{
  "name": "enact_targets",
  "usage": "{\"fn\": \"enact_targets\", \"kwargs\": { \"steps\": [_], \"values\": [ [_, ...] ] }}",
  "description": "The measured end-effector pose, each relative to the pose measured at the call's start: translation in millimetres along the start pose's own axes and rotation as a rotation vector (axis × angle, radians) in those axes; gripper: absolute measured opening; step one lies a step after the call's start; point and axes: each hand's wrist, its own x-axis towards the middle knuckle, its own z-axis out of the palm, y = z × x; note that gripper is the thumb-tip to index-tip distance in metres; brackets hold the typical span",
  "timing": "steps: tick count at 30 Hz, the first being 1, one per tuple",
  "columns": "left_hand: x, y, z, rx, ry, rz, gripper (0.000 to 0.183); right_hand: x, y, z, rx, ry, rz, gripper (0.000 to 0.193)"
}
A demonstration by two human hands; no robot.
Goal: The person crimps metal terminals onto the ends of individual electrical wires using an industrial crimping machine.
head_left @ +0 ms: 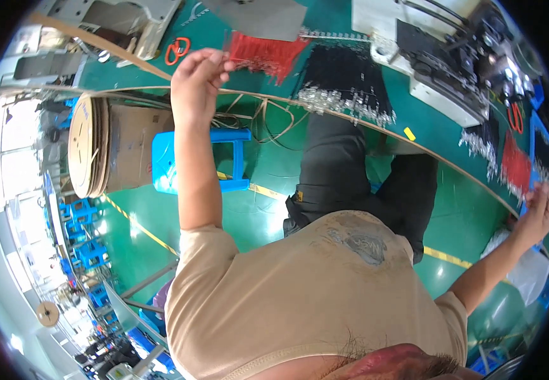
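My left hand (198, 85) is raised at the table's near edge, its fingertips pinched together. Just to its right lies a bundle of red wires (267, 56), partly covered by a grey plate (258, 19). What the pinch holds, if anything, is too small to tell. To the right of the red bundle, black wires (344, 68) with shiny metal terminals at their near ends are spread out. Far to the right, my right hand (536, 216) has its fingers drawn together beside the terminal ends of another red wire bundle (515, 158). Whatever lies between those fingers is hidden.
A machine (445, 69) stands on the green table at the right, with smaller black wires (485, 140) near it. Orange-handled scissors (177, 50) lie left. Below the table edge are a blue stool (165, 164) and a large cardboard reel (82, 145).
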Motion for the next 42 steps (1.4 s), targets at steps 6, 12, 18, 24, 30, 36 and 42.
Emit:
{"fn": "enact_targets", "kwargs": {
  "steps": [6, 12, 18, 24, 30, 36, 42],
  "values": [
    [-88.3, -37.9, 105.2, -0.719, -0.361, 0.005, 0.010, -133.9, -86.8, 125.5, 0.184, -0.273, 0.109, 0.011],
    [-133.7, -56.3, 187.3, -0.807, -0.395, -0.208, 0.008, -184.7, -110.8, 176.4, 0.906, -0.641, 0.310, 0.011],
    [-149.8, -63.2, 213.8, -0.781, -0.489, -0.203, 0.010, -178.9, -98.2, 167.5, 0.960, -0.558, 0.270, 0.013],
    [-157.1, -68.0, 221.8, -0.837, -0.493, -0.281, 0.009, -177.0, -97.3, 163.3, 0.849, -0.475, 0.271, 0.012],
    [-155.5, -61.3, 216.5, -0.645, -0.424, -0.217, 0.011, -173.0, -93.2, 160.9, 0.859, -0.441, 0.232, 0.011],
    [-149.2, -56.2, 214.3, -0.102, -0.442, 0.120, 0.011, -169.9, -96.6, 159.2, 0.782, -0.391, 0.216, 0.008],
    [-148.8, -51.8, 219.2, -0.084, -0.528, 0.090, 0.009, -166.8, -94.7, 152.8, 0.702, -0.434, 0.168, 0.007]
  ]
}}
